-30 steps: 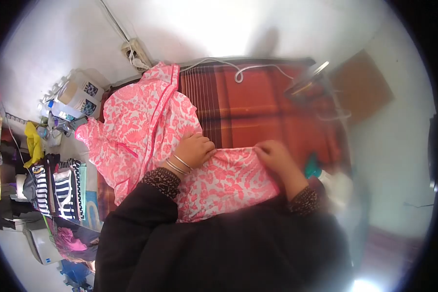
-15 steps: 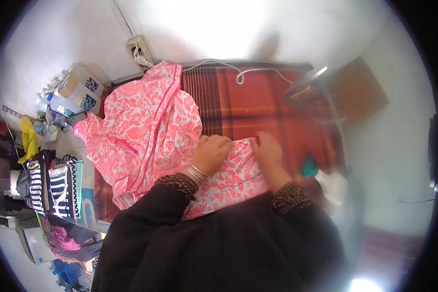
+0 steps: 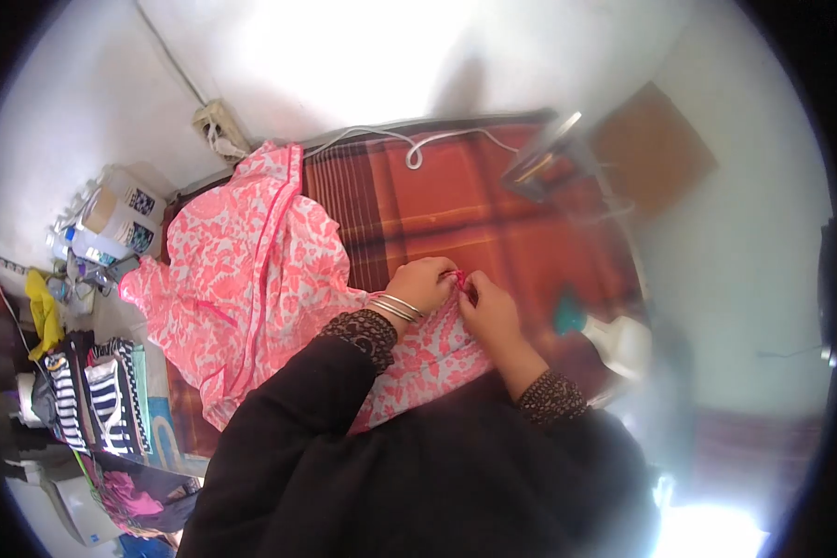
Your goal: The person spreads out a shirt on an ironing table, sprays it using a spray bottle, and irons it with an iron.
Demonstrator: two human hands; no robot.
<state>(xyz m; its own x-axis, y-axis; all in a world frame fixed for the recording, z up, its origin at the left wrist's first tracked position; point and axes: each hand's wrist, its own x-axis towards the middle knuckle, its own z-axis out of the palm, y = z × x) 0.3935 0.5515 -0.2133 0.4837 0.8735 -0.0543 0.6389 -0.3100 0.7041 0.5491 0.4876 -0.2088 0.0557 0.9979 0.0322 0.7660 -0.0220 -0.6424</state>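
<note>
A pink-and-white floral garment (image 3: 242, 251) with bright pink trim lies spread over a red-brown plaid cloth (image 3: 437, 191). Its near part runs under my forearms toward my body. At the garment's right end, my left hand (image 3: 425, 284), with bangles at the wrist, has its fingers closed on a gathered bit of pink edging. Close beside it, my right hand (image 3: 491, 312) pinches the same edging, thumb and fingers together. The fingertips of the two hands nearly meet, and the cloth between them is bunched.
An iron (image 3: 537, 167) stands upright at the back right, its white cord (image 3: 414, 153) running to a wall socket (image 3: 219, 128). Right of my hands is a white spray bottle (image 3: 618, 344) with a teal head. Folded striped clothes (image 3: 107, 395) and white jugs (image 3: 121, 219) stand left.
My hands have come together at the garment's edge, the right moving left toward the other. Pink edging now shows bunched between the fingers. The view has shifted slightly.
</note>
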